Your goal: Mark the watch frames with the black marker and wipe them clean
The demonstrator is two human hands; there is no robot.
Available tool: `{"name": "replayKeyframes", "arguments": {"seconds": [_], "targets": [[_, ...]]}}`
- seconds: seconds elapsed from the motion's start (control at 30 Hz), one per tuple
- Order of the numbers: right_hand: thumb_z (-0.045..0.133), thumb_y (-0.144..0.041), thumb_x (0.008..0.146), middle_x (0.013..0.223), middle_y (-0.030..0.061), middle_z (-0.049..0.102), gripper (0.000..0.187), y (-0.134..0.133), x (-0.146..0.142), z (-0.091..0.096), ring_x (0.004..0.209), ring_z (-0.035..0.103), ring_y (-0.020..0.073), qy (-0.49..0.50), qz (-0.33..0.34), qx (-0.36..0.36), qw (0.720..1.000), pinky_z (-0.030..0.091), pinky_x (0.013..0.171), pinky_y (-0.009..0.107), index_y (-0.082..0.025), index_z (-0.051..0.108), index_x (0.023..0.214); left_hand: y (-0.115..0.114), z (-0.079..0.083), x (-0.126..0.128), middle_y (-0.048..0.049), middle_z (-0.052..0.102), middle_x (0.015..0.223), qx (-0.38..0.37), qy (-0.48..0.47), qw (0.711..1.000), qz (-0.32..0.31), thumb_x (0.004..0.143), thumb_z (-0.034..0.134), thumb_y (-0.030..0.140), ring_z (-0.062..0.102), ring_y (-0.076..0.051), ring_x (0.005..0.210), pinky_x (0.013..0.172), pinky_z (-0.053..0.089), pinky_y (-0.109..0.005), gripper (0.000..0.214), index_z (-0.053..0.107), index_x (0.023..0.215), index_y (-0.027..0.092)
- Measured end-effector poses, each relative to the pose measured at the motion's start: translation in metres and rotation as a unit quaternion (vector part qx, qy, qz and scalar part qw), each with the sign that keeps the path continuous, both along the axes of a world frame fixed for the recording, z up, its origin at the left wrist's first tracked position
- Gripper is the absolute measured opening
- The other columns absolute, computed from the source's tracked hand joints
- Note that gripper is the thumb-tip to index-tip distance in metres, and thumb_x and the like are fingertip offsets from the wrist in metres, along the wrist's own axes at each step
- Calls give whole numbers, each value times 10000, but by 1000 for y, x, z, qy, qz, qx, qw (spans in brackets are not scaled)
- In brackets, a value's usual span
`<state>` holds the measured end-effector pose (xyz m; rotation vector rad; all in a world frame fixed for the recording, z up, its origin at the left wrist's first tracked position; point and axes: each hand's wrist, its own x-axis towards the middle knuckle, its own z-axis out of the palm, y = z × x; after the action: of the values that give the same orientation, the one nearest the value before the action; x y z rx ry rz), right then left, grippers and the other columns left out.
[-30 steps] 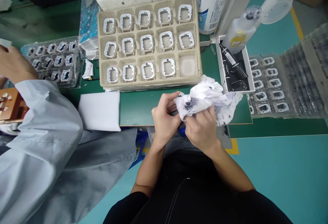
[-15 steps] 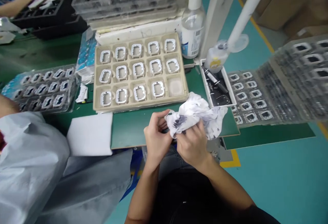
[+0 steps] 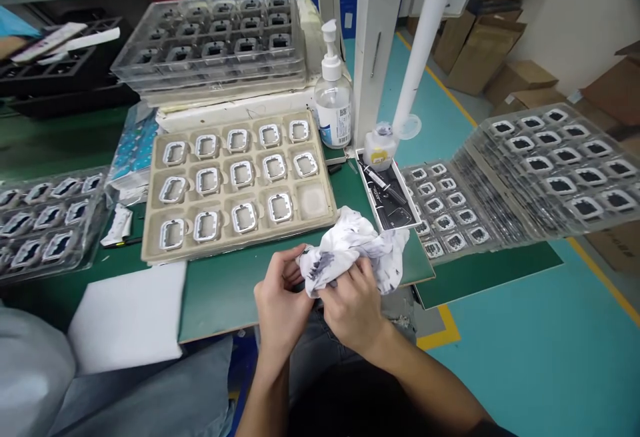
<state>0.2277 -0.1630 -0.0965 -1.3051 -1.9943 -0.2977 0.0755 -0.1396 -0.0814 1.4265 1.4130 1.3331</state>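
Note:
A crumpled white cloth (image 3: 345, 243) with dark stains is bunched up over the near edge of the green table. My right hand (image 3: 353, 307) is closed on it, fingers pressed into the folds. At the cloth's left end, my left hand (image 3: 283, 300) is closed in a pinch; the cloth and fingers hide what it grips. Just beyond is a beige tray (image 3: 240, 193) of rounded-square metal frames (image 3: 244, 217), one in each pocket except the near right one, which is bare.
A small white box (image 3: 390, 190) with pens and a bottle (image 3: 380, 147) stands right of the tray, behind it a pump bottle (image 3: 335, 107). Clear trays of frames (image 3: 560, 163) lean at right. A white foam sheet (image 3: 130, 317) and a co-worker's grey sleeve (image 3: 33, 370) are at left.
The camera view has swung, so the table and trays appear further left and lower. Both hands stay closed at the cloth, with little change in their grip.

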Motion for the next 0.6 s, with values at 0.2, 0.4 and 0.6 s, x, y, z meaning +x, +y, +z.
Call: {"name": "replayKeyframes", "arguments": {"seconds": [0.2, 0.4, 0.6], "targets": [[659, -152, 1128, 927, 90, 701, 239, 1, -4, -1, 975, 593, 284, 21, -15, 17, 1000, 404, 901, 439, -235, 874, 1065, 0, 6, 4, -86, 962, 1101, -36, -9, 999, 12, 808, 988, 235, 964, -260, 971, 870, 786, -280, 454, 839, 1236, 210], [667, -148, 1123, 912, 83, 712, 237, 1, -4, -1, 985, 620, 279, 28, -8, 18, 999, 410, 907, 435, -242, 875, 1058, 0, 5, 3, -86, 962, 1126, -40, -39, 998, 5, 774, 1074, 247, 962, -259, 984, 879, 780, -274, 517, 833, 1231, 217], [588, -112, 1116, 933, 75, 751, 325, 1, -2, 5, 1011, 667, 277, 58, 21, -8, 998, 459, 944, 446, -244, 885, 1135, 0, 2, 1, -83, 961, 1121, -27, -33, 999, -2, 810, 1055, 237, 963, -258, 979, 871, 780, -272, 491, 827, 1245, 216]]}}
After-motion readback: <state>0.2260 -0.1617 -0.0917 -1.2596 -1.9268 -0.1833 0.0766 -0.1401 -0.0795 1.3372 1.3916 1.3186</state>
